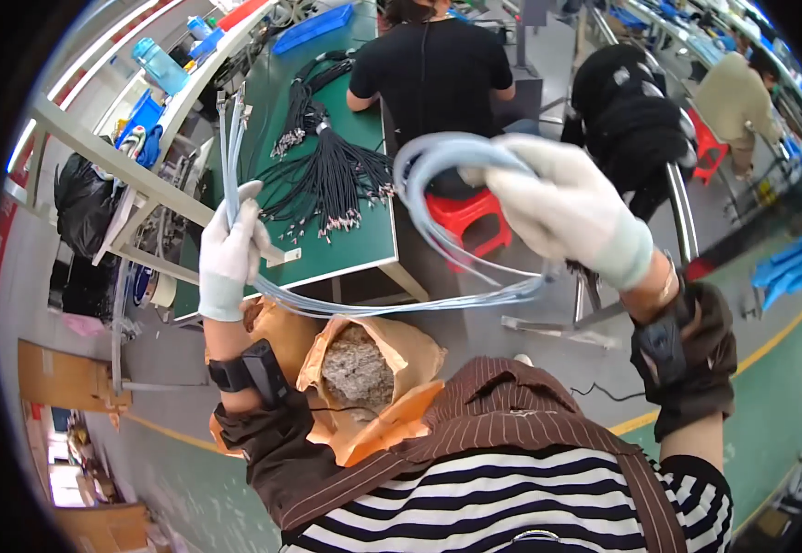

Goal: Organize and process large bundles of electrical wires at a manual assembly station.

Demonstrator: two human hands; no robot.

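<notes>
A bundle of pale grey-blue cables (pixel 392 307) stretches between my two gloved hands. My left hand (pixel 230 253), in a white glove, is closed round the bundle near one end. Above that fist the cable ends stand up, with small metallic connectors at their tips. My right hand (pixel 572 203), also gloved in white, grips the coiled part of the same bundle, and the loops hang to the left of its fingers. The fingertips of the right hand are partly hidden by the loops. Both hands are raised above the floor, apart from the table.
A green-topped table (pixel 327 267) bears bunches of black cables (pixel 327 175). Beyond it a person in a black shirt (pixel 433 78) sits by a red stool (pixel 475 221). Below my hands stands an open paper sack (pixel 410 346) with grey stuff inside. Black bundles (pixel 627 111) hang on a metal rail at right.
</notes>
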